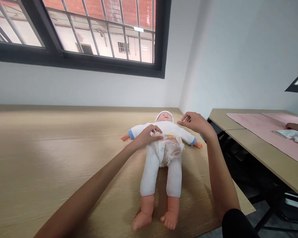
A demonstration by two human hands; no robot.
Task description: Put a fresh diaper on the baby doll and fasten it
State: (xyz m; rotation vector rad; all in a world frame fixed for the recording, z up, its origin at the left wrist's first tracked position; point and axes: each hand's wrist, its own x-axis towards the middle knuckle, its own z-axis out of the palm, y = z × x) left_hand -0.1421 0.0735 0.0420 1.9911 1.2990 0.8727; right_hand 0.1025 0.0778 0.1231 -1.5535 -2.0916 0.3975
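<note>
A baby doll (142, 175) in white clothes with blue cuffs and a white cap lies on its back on the wooden table, feet toward me. Around its hips is a white printed diaper (167, 150) with a coloured band at the waist. My left hand (151, 136) rests at the left side of the diaper's waist, fingers curved and thumb apart from them. Above the doll's arm on the right, my right hand (196, 124) is raised, fingers loosely bent and seemingly holding nothing; it looks apart from the diaper.
The wooden table (64, 158) ends at a right edge beside the doll. Across a gap stands a second table (270, 165) with a pink mat (258, 127). Another person's hand (296, 127) touches a whitish printed item (291, 135) there. A barred window is behind.
</note>
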